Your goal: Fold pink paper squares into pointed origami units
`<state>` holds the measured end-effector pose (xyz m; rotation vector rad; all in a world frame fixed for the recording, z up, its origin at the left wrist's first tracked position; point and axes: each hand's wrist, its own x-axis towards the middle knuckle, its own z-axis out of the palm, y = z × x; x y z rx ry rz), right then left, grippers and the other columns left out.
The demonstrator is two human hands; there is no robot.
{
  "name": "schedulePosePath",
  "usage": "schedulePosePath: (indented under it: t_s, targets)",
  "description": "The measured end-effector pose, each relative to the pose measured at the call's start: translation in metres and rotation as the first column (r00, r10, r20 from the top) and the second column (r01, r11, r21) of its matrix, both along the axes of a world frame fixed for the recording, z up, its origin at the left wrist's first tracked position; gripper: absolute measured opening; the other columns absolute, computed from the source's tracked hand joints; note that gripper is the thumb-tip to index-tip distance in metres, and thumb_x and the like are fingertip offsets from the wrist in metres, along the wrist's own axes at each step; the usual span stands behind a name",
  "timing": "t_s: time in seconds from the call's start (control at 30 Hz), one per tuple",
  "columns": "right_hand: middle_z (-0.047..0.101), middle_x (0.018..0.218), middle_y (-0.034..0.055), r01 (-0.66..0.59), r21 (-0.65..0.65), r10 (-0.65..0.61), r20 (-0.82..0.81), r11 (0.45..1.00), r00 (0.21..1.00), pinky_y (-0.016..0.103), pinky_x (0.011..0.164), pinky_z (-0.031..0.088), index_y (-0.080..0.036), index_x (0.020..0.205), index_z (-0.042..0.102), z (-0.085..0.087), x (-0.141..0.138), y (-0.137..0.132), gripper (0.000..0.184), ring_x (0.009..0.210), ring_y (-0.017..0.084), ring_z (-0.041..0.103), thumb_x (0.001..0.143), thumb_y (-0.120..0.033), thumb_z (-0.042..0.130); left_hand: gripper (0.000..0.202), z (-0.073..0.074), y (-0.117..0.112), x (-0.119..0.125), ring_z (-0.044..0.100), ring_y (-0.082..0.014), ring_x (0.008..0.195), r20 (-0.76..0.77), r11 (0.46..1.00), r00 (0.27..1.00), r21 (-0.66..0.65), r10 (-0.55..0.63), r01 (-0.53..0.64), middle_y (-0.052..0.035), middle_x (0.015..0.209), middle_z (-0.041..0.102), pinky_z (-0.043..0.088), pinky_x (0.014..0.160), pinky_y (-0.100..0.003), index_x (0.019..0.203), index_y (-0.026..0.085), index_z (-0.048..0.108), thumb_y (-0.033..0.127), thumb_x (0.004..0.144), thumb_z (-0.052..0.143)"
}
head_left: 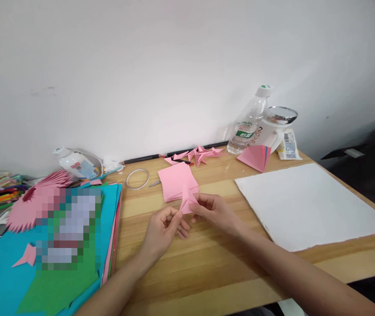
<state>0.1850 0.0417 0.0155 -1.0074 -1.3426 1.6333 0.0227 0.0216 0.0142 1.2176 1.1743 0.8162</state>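
Between my two hands is a small folded piece of pink paper [187, 201], pointed at the top, held just above the wooden table. My left hand [166, 226] pinches its lower left corner between thumb and forefinger. On the other side, my right hand [215, 210] grips its right edge, with the fingers partly behind the paper. Right behind it lies a stack of square pink paper sheets [175, 181]. Several pointed pink folded pieces [202, 154] are heaped near the wall.
Left, blue and green paper sheets [75, 289] lie beneath a pink spiky paper ring [26, 208] and a white bottle [77, 163]. A tape roll [137, 179] sits behind my left hand. Right are a white board [315, 206], a water bottle [248, 125] and a mug [269, 131].
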Motion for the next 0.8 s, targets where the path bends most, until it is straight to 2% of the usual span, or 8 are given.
schedulePosePath:
  t_s: [0.1,0.2,0.37,0.47,0.63,0.7,0.8]
  targets:
    - [0.053,0.064,-0.0015,-0.009,0.018,0.009,0.002,1.000,1.000,0.023,0.057,0.037,-0.013,0.072,0.058,-0.005,0.000,-0.001,0.028,0.059,0.010,0.047,0.073,-0.040,0.060,0.040,0.001,0.000,0.001,0.062,-0.0127,0.050,0.024,0.999,0.999,0.003,-0.033,0.033,-0.0045,0.060,0.065,0.051,0.049,-0.024,0.068,0.012,0.057,0.051,0.074,0.059]
    - [0.051,0.061,-0.0026,0.063,0.025,-0.065,0.062,0.998,0.996,0.023,0.055,0.034,-0.012,0.072,0.058,-0.012,0.000,-0.002,0.025,0.057,0.010,0.044,0.069,-0.037,0.064,0.038,0.000,0.000,0.001,0.062,-0.0128,0.051,0.051,0.999,0.997,-0.011,-0.050,0.051,-0.0048,0.062,0.065,0.051,0.051,-0.024,0.070,0.011,0.058,0.049,0.073,0.061]
    - [0.052,0.059,-0.0027,0.160,0.001,-0.158,0.152,0.987,0.976,0.023,0.053,0.032,-0.010,0.084,0.062,-0.014,0.001,-0.001,0.028,0.054,0.010,0.043,0.068,-0.033,0.062,0.040,-0.001,0.004,-0.002,0.063,-0.0146,0.052,0.191,0.988,0.981,-0.152,0.024,0.005,-0.0052,0.064,0.066,0.051,0.050,-0.025,0.074,0.011,0.059,0.050,0.072,0.061]
    - [0.055,0.060,-0.0020,0.136,-0.003,-0.134,0.143,0.991,0.981,0.024,0.056,0.036,-0.010,0.089,0.062,-0.013,0.001,-0.001,0.028,0.056,0.011,0.047,0.068,-0.030,0.061,0.033,0.000,0.005,-0.003,0.063,-0.0136,0.053,0.234,0.980,0.972,-0.195,-0.001,0.048,-0.0053,0.065,0.066,0.051,0.052,-0.024,0.072,0.010,0.061,0.042,0.069,0.068]
    - [0.058,0.065,0.0000,0.108,0.001,-0.107,0.142,0.994,0.984,0.024,0.057,0.038,-0.012,0.074,0.062,-0.012,0.001,-0.002,0.017,0.060,0.012,0.050,0.066,-0.027,0.063,0.027,0.000,0.003,-0.003,0.063,-0.0129,0.054,0.262,0.971,0.965,-0.228,-0.005,0.067,-0.0051,0.067,0.066,0.051,0.053,-0.024,0.070,0.010,0.061,0.035,0.069,0.070]
    - [0.057,0.064,-0.0010,0.095,-0.007,-0.093,0.133,0.995,0.987,0.024,0.057,0.037,-0.012,0.079,0.062,-0.011,0.001,-0.002,0.019,0.059,0.012,0.049,0.066,-0.025,0.064,0.027,0.000,0.003,-0.004,0.064,-0.0131,0.054,0.295,0.958,0.955,-0.268,-0.015,0.097,-0.0058,0.067,0.067,0.051,0.053,-0.024,0.071,0.010,0.061,0.035,0.071,0.069]
    - [0.054,0.061,-0.0033,0.047,-0.007,-0.046,0.099,0.999,0.994,0.022,0.056,0.037,-0.012,0.095,0.061,-0.009,0.001,-0.003,0.031,0.057,0.011,0.048,0.067,-0.024,0.064,0.028,0.001,0.005,-0.006,0.064,-0.0125,0.052,0.360,0.918,0.933,-0.365,-0.014,0.154,-0.0060,0.066,0.067,0.051,0.050,-0.022,0.070,0.010,0.059,0.036,0.070,0.070]
